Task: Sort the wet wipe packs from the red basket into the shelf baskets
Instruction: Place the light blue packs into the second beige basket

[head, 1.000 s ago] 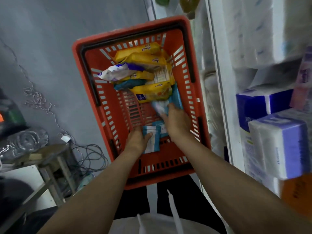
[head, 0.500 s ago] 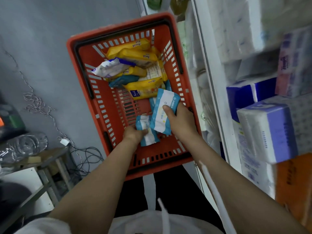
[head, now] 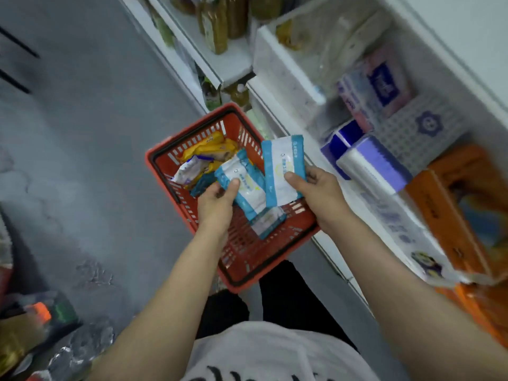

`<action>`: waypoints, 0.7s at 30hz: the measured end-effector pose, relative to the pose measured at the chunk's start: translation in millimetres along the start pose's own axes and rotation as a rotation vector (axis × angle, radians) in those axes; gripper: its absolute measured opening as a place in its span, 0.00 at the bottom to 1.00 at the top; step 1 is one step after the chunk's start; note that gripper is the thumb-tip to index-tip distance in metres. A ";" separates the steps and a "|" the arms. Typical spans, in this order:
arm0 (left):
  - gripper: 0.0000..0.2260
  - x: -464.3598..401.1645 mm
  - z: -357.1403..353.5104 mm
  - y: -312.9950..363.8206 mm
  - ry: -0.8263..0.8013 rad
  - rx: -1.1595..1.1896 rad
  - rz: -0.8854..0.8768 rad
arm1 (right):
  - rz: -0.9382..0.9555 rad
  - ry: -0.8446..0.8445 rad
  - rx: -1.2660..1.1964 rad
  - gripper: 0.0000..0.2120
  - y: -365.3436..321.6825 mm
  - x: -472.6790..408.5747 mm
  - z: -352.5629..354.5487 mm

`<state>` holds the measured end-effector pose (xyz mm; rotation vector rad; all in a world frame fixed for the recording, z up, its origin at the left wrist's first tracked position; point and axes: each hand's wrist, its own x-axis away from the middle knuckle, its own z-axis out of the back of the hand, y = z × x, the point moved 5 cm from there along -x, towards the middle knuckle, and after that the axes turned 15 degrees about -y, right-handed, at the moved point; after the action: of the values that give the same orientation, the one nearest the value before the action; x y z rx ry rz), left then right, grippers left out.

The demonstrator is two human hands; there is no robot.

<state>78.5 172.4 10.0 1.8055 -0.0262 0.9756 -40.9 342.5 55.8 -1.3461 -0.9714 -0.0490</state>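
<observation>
The red basket (head: 162, 171) stands on the grey floor beside the white shelf. My left hand (head: 215, 200) grips a blue-and-white wet wipe pack (head: 243, 185) above the basket. Over the basket's right rim, my right hand (head: 316, 191) holds a second blue-and-white wet wipe pack (head: 283, 166) upright. Another blue-and-white pack (head: 268, 222) lies on the basket floor under them. Several yellow packs (head: 211, 145) and a white-and-purple pack (head: 191, 169) fill the far end of the basket.
The white shelf (head: 277, 86) runs along the right, holding tissue packs (head: 379, 166), a pink-and-blue pack (head: 382, 83) and an orange container (head: 450, 204). Bottles (head: 217, 26) stand on the far shelves. Clutter (head: 38, 325) lies at the lower left on the floor.
Both hands have lifted out of the basket, each with a blue-and-white pack. The view has swung up and right, showing more of the shelf.
</observation>
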 end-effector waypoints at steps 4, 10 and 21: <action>0.10 38.3 -30.1 29.7 -0.203 -0.060 -0.058 | 0.067 0.091 -0.231 0.11 6.7 67.6 -2.7; 0.11 122.5 -102.5 38.9 -0.554 -0.054 -0.055 | 0.196 0.244 -0.393 0.08 19.7 173.4 22.8; 0.12 307.2 -304.6 -13.6 -0.974 -0.313 -0.195 | 0.531 0.606 -0.399 0.06 80.6 438.9 189.1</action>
<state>107.1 543.2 231.3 1.7780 -0.5606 -0.1100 172.7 735.4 242.6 -1.7751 -0.0764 -0.2406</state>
